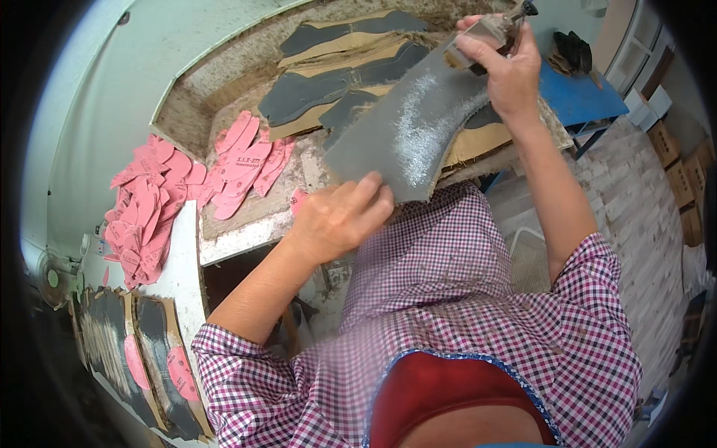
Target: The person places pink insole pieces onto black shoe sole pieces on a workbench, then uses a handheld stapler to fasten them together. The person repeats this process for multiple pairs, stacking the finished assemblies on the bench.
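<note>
The right hand point(515, 78) is grasping a metal clamp point(489, 31) with a black knob point(529, 8), the thumb pressing on its near face. The clamp is sitting at the far end of a grey sheet point(377, 138), which is slanting down toward the left hand point(340, 216), above the desk point(231, 243). A white, powdery-looking patch point(414, 138) is spreading over the sheet's middle. The left hand is curling its fingers at the sheet's near-left corner; whether it is pinching the edge, one cannot tell.

Behind and partly under the sheet, dark shapes point(306, 101) are lying on tan boards point(317, 48). Left of these, a small heap of pink pieces point(246, 160) is resting on the desk, and a larger pink pile point(146, 209) is lying farther left. One pink scrap point(298, 198) is showing just beside the left hand. At lower left, more dark shapes point(153, 336) are lying side by side, two of them bearing a pink oval point(181, 373) each. A blue desk point(579, 97) is standing at right, with cartons point(681, 183) beyond it. The person is wearing a checked smock point(429, 246).
</note>
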